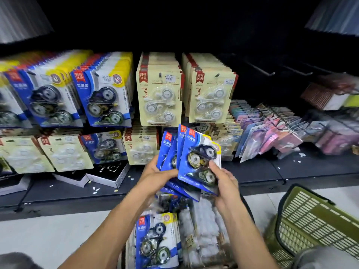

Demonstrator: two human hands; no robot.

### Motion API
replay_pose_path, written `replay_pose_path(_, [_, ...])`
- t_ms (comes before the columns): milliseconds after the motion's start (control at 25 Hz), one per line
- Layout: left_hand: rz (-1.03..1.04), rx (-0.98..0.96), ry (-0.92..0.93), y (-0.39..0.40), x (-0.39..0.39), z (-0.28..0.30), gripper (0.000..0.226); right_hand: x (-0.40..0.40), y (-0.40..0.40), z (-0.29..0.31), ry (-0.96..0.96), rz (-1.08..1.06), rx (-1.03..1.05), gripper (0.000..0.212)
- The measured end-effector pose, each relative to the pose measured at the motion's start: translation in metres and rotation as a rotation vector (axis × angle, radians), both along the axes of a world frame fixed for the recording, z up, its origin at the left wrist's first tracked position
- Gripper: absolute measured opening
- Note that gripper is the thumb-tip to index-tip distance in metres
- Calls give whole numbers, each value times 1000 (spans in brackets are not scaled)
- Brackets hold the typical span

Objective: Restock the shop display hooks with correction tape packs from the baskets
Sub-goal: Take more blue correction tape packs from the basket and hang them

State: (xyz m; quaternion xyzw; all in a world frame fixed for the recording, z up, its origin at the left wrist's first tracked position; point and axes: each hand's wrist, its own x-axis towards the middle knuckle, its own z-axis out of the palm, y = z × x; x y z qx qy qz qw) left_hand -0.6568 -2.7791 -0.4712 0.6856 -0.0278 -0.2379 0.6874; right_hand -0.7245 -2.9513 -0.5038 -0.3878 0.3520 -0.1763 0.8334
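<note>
Hands grip one fanned stack of blue packs (196,158): left hand (155,174) beneath, right hand (223,183) pinching the front; rear packs mostly hidden, the basket (204,230) below blurred.

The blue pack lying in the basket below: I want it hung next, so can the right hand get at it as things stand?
Probably not yet. The right hand and left hand both grip the fanned blue packs. The basket pack lies uncovered on top, so the path is free once a hand is.
</note>
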Motion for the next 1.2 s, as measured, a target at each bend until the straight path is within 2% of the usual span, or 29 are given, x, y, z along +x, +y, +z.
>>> replay_pose_path(120, [23, -50, -54, -12, 11, 45, 41, 2, -36, 52, -60, -118, -183, 17])
replay_pose_path(240, [16, -108, -144, -22, 15, 83, 37, -2, -60, 94, 65, -122, -567, 23])
replay_pose_path(320, [38, -131, -157, -30, 13, 93, 33, -7, -69, 118, 144, -68, -678, 32])
replay_pose_path(440, [71, -170, -99, -44, 11, 95, 29, -18, -81, 142, 105, 234, -468, 31])
replay_pose_path(520, [63, -175, -87, -56, 11, 96, 28, -21, -93, 149, -11, 308, -397, 45])
replay_pose_path(600, [57, -190, -78, -65, 14, 99, 29, -16, -109, 152, -97, 167, -411, 53])
replay_pose_path(720, [58, -231, -72, -72, 21, 105, 30, -2, -144, 156, -219, -110, -361, 49])
replay_pose_path(840, [80, -274, -63, -76, 29, 108, 30, 4, -184, 147, -239, -244, -361, 47])
replay_pose_path(1200, [82, -298, -35, -93, 39, 106, 24, 13, -204, 129, -91, -297, -433, 34])
